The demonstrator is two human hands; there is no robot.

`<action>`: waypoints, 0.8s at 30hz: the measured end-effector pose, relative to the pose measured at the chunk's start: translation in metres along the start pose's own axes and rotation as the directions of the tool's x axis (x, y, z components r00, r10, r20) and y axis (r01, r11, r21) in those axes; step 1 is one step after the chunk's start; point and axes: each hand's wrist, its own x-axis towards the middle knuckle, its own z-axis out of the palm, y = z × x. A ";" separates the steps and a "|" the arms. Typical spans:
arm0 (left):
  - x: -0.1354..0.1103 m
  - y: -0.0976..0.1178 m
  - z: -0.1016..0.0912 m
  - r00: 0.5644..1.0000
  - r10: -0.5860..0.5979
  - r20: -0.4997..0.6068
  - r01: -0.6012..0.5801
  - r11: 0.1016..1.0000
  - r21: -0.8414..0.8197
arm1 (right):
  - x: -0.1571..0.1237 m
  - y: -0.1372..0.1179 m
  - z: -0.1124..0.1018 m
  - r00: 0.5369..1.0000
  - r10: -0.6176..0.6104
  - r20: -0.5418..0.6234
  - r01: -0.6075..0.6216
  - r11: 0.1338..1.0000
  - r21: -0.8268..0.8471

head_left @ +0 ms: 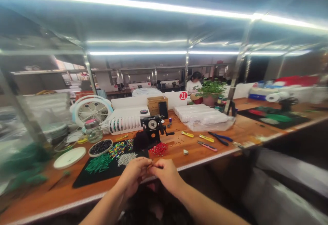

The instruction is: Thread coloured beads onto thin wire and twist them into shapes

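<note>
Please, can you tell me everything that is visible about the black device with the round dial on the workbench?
The black dial device stands upright on the wooden workbench. It looks like painted metal, with a round white gauge dial facing the viewer and a crank-like handle reaching out to the right. A dark fluffy bundle sits against its left side, and a pile of red beads lies just in front. The dial's markings are too small to read.

Overhead LED strips [128, 2] give bright, cool light, with glare along the shelf underside [164, 25]; wide-angle distortion bends the frame edges, and the left foreground is blurred.
</note>
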 end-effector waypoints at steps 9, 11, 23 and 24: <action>0.001 0.000 -0.012 0.979 0.204 0.027 -0.203 0.940 0.276 | 0.004 -0.001 -0.015 0.673 -0.736 0.074 0.692 0.592 -0.414; 0.000 -0.001 -0.015 0.909 0.397 0.123 -0.401 0.758 0.514 | 0.016 -0.007 -0.019 0.714 -0.689 0.128 0.677 0.630 -0.380; 0.012 -0.014 -0.022 0.704 0.604 0.374 -0.618 0.260 0.742 | 0.063 -0.008 -0.018 0.934 -0.357 0.013 0.344 0.890 -0.300; 0.012 -0.013 -0.020 0.771 0.586 0.248 -0.573 0.472 0.670 | 0.057 -0.007 -0.018 0.927 -0.371 -0.056 0.337 0.888 -0.313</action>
